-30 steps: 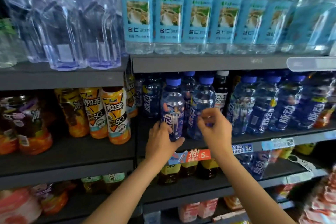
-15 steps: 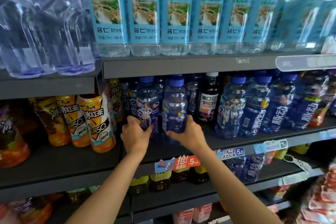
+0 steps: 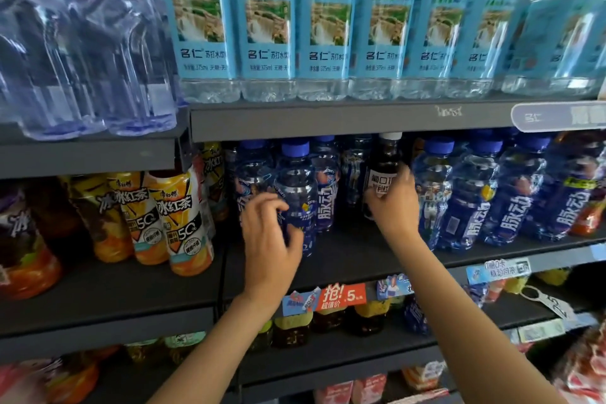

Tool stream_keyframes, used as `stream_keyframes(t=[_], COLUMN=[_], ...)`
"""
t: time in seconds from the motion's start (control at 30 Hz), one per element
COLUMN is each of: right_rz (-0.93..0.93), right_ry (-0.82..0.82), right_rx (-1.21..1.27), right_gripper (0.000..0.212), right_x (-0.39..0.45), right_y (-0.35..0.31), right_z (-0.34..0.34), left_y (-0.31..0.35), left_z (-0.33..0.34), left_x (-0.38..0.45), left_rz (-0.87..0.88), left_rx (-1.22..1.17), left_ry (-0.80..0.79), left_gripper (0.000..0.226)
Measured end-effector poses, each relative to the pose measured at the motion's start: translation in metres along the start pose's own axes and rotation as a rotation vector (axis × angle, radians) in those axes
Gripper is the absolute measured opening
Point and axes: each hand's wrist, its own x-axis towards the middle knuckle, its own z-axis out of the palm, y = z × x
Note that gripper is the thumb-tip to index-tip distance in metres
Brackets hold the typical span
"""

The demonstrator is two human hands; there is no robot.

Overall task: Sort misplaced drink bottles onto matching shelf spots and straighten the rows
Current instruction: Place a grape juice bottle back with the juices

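A dark bottle (image 3: 384,163) with a white cap and white label stands among blue-capped drink bottles on the middle shelf (image 3: 360,256). My right hand (image 3: 395,207) grips its lower half, thumb on the right side. To the left stands a blue drink bottle (image 3: 296,187) at the front of its row. My left hand (image 3: 269,239) hovers in front of that bottle's lower part with loosely curled fingers, and I cannot see it holding anything. More blue bottles (image 3: 472,193) fill the row to the right.
Light-blue labelled water bottles (image 3: 265,33) line the upper shelf, with large clear bottles (image 3: 82,52) to their left. Orange iced tea bottles (image 3: 183,220) stand on the left shelf. Price tags (image 3: 341,297) hang on the shelf edge, with more bottles below.
My right hand left the blue bottle and moved right onto the dark white-capped bottle. My left hand let go of its blue bottle and drew back slightly.
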Motion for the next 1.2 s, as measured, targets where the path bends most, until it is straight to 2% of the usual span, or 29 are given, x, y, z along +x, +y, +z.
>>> stream_keyframes(t=[0.1,0.2,0.27,0.5,0.63,0.73,0.8,1.03,1.2], right_rz=[0.073,0.164,0.200,0.202,0.212,0.147,0.112,0.049,-0.082], right_ry=[-0.055,-0.080,-0.043,0.028,0.022,-0.006,-0.045,-0.175,-0.152], right_rx=[-0.162,-0.142,-0.092,-0.151,-0.234,-0.259,-0.236,-0.033,0.169], right_gripper=[0.087,0.090,0.092,0.088,0.082,0.085,0.087,0.069,0.068], right_x=[0.013,0.023,0.029,0.038,0.043,0.043,0.042,0.013,-0.044], right_y=[-0.009,-0.008,-0.009,-0.017,-0.017,-0.018,-0.020,-0.011,-0.015], right_z=[0.009,0.020,0.025,0.033,0.028,0.029,0.031,0.008,-0.031], left_y=[0.010,0.014,0.013,0.003,0.004,0.004,0.003,0.000,0.001], left_z=[0.009,0.009,0.007,-0.001,-0.002,-0.001,-0.001,-0.009,-0.015], left_x=[0.002,0.005,0.007,0.010,0.010,0.010,0.011,0.011,0.009], left_rz=[-0.042,-0.130,-0.125,-0.030,-0.017,-0.020,-0.025,-0.019,0.014], left_rx=[0.055,0.058,0.060,0.159,0.154,0.159,0.160,0.172,0.124], left_ry=[-0.084,-0.160,-0.191,-0.250,-0.256,-0.260,-0.269,-0.326,-0.336], left_gripper=[0.038,0.041,0.041,0.038,0.038,0.037,0.038,0.038,0.037])
